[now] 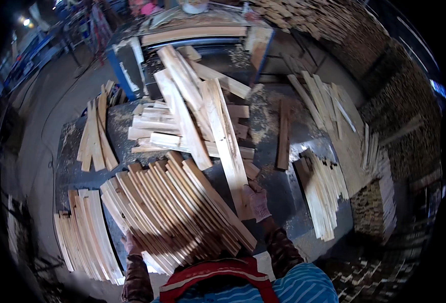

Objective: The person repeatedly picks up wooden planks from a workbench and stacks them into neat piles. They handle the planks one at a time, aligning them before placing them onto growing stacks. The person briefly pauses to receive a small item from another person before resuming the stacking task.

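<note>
A long pale wooden board slants from the heap to my right hand. My right hand, in a light work glove, is closed on its near end. Left of it, a broad row of narrow wooden slats stands packed side by side on the dark table. At the row's near left edge, my gloved left hand rests against the slats with fingers stretched out, partly hidden in shade. Beyond the row, a jumbled heap of loose boards lies crosswise.
A machine with blue sides stands behind the heap. Slat bundles lie left and right. One brown board lies apart on the table. Tall timber stacks line the right side.
</note>
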Action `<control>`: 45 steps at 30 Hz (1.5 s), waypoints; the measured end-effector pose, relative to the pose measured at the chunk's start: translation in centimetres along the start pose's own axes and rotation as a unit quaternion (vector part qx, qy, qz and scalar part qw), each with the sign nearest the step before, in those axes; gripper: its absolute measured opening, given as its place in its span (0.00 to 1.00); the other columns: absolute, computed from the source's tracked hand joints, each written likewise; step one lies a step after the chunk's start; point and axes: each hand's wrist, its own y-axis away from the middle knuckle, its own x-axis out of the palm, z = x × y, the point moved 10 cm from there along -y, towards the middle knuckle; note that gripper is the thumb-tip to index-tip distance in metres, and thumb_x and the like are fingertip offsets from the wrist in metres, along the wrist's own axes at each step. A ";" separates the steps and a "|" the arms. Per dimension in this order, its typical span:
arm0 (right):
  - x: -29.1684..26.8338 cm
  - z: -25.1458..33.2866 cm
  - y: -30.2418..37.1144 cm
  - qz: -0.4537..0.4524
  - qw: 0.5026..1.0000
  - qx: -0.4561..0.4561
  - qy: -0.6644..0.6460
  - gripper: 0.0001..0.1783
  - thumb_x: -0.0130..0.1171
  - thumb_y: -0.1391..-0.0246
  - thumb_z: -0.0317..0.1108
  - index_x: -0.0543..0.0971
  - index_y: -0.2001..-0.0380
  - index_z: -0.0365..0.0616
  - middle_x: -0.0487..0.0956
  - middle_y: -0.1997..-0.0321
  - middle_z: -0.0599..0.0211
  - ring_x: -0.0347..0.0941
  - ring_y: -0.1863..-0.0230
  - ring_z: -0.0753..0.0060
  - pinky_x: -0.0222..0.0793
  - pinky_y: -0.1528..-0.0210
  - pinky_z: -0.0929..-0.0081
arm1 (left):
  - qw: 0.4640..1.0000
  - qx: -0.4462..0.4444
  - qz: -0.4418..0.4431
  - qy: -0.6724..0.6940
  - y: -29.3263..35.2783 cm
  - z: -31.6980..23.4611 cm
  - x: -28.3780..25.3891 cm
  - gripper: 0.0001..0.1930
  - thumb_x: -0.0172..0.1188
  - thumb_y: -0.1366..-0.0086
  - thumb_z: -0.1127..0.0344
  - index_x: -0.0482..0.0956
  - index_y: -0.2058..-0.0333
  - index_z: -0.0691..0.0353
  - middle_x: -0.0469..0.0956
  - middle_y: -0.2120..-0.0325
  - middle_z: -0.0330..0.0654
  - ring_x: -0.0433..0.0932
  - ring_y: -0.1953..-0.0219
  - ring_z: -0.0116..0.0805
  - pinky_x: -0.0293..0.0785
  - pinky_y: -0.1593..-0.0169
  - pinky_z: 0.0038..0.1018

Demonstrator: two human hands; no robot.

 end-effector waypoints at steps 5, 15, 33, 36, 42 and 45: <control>-3.9 -0.7 2.8 -0.036 0.997 0.036 -0.052 0.13 0.62 0.39 0.36 0.82 0.59 0.35 0.81 0.65 0.75 0.72 0.62 0.83 0.69 0.58 0.79 | 0.967 -0.120 0.204 0.094 5.3 -2.5 5.9 0.33 0.44 0.29 0.40 0.70 0.40 0.62 0.74 0.43 0.47 0.75 0.44 0.44 0.73 0.39 0.37; -1.7 -4.1 8.3 0.230 0.791 -0.133 0.551 0.26 0.56 0.44 0.45 0.70 0.43 0.52 0.72 0.39 0.56 0.71 0.43 0.46 0.67 0.43 0.54 | 0.939 -0.123 0.226 -0.229 5.1 -4.3 6.6 0.37 0.52 0.33 0.37 0.65 0.37 0.61 0.73 0.43 0.48 0.75 0.44 0.44 0.74 0.40 0.41; -4.0 -8.1 1.8 0.216 0.942 0.067 0.247 0.38 0.60 0.43 0.48 0.65 0.32 0.46 0.72 0.37 0.46 0.69 0.35 0.53 0.64 0.37 0.66 | 0.945 -0.049 0.177 -0.271 10.4 2.5 12.1 0.40 0.54 0.33 0.38 0.55 0.30 0.52 0.73 0.44 0.45 0.72 0.45 0.38 0.73 0.47 0.37; -4.2 -3.3 2.2 0.223 0.944 0.132 0.206 0.25 0.58 0.40 0.37 0.74 0.40 0.40 0.82 0.50 0.60 0.78 0.49 0.69 0.71 0.45 0.75 | 0.961 0.090 0.100 -0.243 6.8 5.2 10.2 0.38 0.59 0.32 0.50 0.53 0.30 0.52 0.70 0.40 0.45 0.70 0.43 0.40 0.67 0.41 0.34; -7.4 -1.1 5.4 0.164 0.961 0.174 -0.137 0.20 0.57 0.38 0.34 0.78 0.45 0.36 0.82 0.53 0.65 0.77 0.53 0.76 0.73 0.50 0.77 | 0.968 -0.024 0.084 -0.234 11.4 3.4 14.2 0.39 0.64 0.37 0.57 0.55 0.32 0.55 0.69 0.41 0.47 0.72 0.46 0.45 0.74 0.47 0.39; -6.6 1.4 6.8 0.165 0.944 0.175 -0.225 0.21 0.58 0.38 0.34 0.77 0.45 0.36 0.82 0.52 0.66 0.77 0.53 0.76 0.73 0.49 0.76 | 0.973 0.037 0.071 -0.218 10.1 2.6 13.4 0.49 0.67 0.42 0.59 0.46 0.29 0.61 0.63 0.37 0.54 0.69 0.42 0.53 0.73 0.45 0.43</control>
